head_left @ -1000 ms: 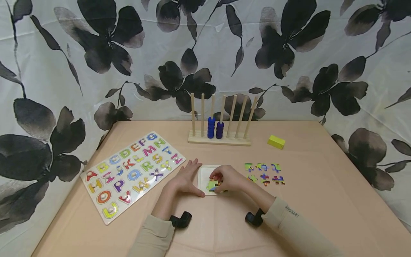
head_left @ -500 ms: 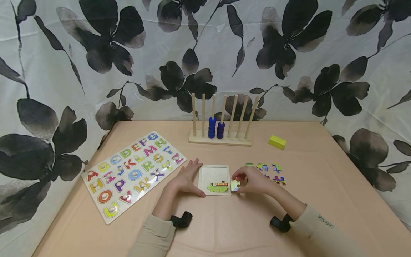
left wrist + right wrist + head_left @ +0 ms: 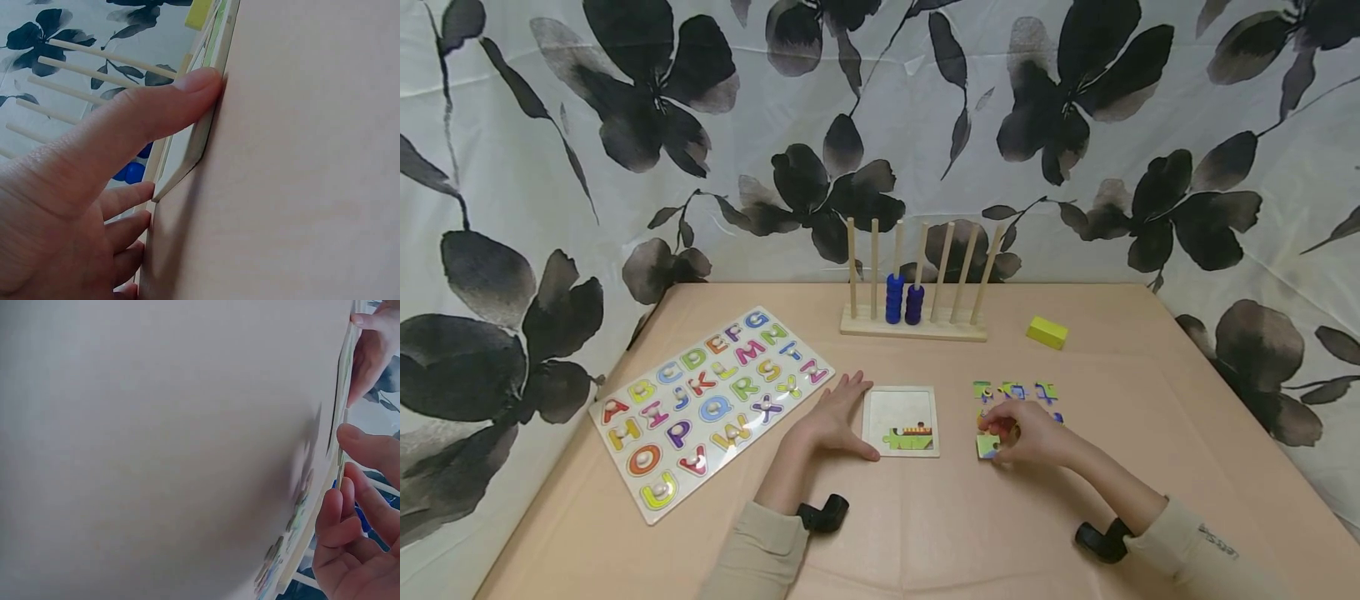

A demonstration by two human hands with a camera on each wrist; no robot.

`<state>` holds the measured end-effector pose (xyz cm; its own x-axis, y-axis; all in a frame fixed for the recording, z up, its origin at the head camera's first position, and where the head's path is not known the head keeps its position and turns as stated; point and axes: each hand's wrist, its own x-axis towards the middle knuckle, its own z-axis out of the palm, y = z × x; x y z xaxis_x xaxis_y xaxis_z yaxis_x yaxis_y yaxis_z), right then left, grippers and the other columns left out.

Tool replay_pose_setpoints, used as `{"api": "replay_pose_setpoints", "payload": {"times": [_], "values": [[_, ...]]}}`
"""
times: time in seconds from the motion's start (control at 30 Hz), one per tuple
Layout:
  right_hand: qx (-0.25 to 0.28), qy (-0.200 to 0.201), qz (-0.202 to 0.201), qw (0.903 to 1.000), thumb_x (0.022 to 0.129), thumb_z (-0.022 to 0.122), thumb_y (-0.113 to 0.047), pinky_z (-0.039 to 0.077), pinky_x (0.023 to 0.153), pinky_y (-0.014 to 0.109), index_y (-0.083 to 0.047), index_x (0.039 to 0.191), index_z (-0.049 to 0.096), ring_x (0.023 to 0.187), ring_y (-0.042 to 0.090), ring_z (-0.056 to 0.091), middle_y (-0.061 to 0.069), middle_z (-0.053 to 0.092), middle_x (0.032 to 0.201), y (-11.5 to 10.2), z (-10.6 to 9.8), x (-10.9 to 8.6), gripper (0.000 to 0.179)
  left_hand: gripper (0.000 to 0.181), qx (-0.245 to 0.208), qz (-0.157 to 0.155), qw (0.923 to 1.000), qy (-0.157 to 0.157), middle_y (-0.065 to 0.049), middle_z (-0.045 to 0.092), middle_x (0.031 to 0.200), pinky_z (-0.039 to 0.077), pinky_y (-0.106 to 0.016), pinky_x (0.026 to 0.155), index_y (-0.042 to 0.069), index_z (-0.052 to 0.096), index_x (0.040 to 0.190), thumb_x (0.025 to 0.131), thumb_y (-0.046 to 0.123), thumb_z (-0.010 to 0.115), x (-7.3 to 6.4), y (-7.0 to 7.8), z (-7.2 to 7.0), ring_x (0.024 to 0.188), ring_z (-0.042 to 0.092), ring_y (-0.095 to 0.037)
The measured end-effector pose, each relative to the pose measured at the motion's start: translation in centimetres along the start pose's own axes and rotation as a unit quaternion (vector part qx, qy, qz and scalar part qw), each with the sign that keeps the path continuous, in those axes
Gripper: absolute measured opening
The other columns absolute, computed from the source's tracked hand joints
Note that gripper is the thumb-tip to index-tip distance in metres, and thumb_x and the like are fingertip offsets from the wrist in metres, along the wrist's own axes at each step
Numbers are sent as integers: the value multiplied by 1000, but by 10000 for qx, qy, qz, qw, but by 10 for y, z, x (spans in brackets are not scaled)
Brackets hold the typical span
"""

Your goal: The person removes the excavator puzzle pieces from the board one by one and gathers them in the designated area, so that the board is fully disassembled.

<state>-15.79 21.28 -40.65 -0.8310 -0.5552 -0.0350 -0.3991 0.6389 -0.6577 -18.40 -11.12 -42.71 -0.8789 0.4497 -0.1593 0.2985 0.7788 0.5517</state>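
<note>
In the head view my right hand (image 3: pixel 1022 433) pinches a small green and light-blue jigsaw piece (image 3: pixel 987 447) at the near side of the loose jigsaw pieces (image 3: pixel 1045 390). The right wrist view shows this piece edge-on between thumb and fingers. My left hand (image 3: pixel 835 421) lies at the left side of a square white puzzle tray (image 3: pixel 880 408), fingers stretched out and spread. Its thumb (image 3: pixel 194 81) touches the tray's edge in the left wrist view, with the fingertips at the corner. Joined pieces with a green and red picture (image 3: pixel 910 437) lie in the tray's lower right.
A white alphabet board (image 3: pixel 711 408) with knobbed letters lies to the left. Behind the tray stands a wooden peg rack (image 3: pixel 917 329) with blue and purple beads on two pegs. A yellow block (image 3: pixel 1047 332) sits at the back right. A flowered cloth (image 3: pixel 737 100) hangs behind the table.
My right hand has moved right from over the tray to the loose pieces, carrying the jigsaw piece and uncovering the joined pieces. My left hand has stayed by the tray.
</note>
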Motion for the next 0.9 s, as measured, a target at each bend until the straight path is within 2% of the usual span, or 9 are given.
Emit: {"api": "replay_pose_setpoints", "payload": {"times": [0.27,0.57,0.9], "values": [[251,-306,65,9992,62,81,-3,45,56,20,-3,89,65,68,12,48,0,54,75,5,3,-2,31,112,14,45,10000,11,-16,16,150,7,-50,110,5,28,142,53,42,86,1,-2,2,138,8,-32],[337,-306,142,9989,63,81,-4,47,59,20,-2,92,64,71,16,50,1,56,80,8,5,-2,34,112,-25,19,10000,42,-16,16,150,7,-50,110,6,29,142,53,41,87,-1,0,0,138,9,-32],[420,-135,23,9990,64,82,-8,48,60,21,-2,94,65,71,18,52,3,57,79,1,7,2,35,110,-38,29,10000,81,-15,18,150,7,-49,110,6,30,141,53,41,86,0,0,2,138,9,-30]]}}
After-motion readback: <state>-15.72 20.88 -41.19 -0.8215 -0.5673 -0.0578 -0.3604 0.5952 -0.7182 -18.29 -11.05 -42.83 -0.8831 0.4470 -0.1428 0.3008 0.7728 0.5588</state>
